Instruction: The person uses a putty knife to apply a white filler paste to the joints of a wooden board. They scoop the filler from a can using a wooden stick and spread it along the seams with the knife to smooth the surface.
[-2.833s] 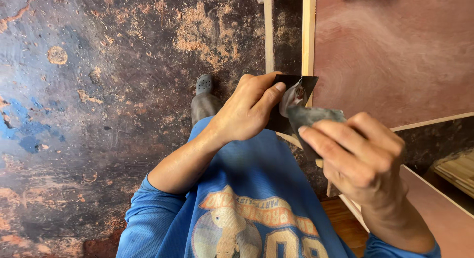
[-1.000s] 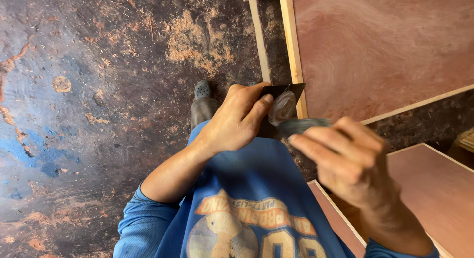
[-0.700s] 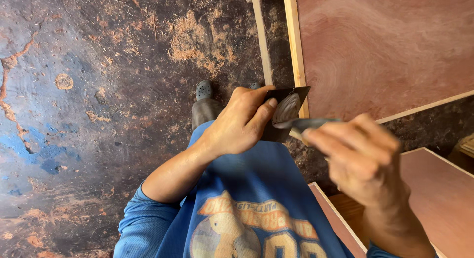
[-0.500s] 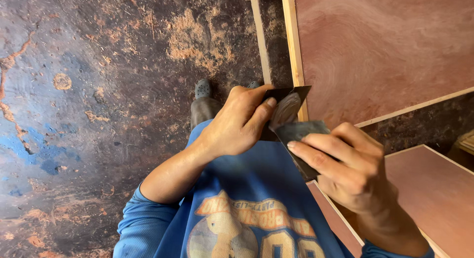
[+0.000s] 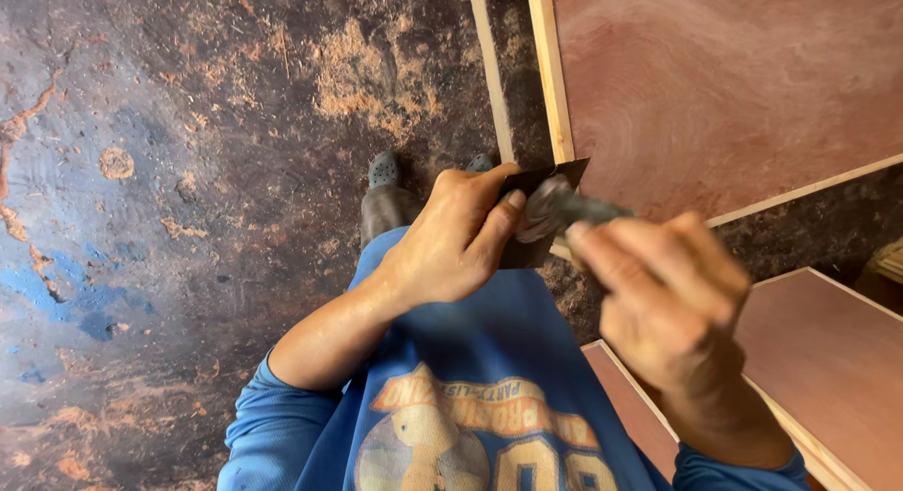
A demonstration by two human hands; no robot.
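Left hand (image 5: 451, 242) is pinching a dark square sheet of sandpaper (image 5: 541, 218), fingers curled shut on its left edge. Right hand (image 5: 663, 298), at 4 o'clock from the sheet, is closing blurred fingers around a crumpled grey piece (image 5: 574, 209) touching the sheet. Reddish plywood panel with pale wood edging (image 5: 715, 87) is lying at 1 o'clock; dusty dark floor (image 5: 188, 171) at 9 o'clock.
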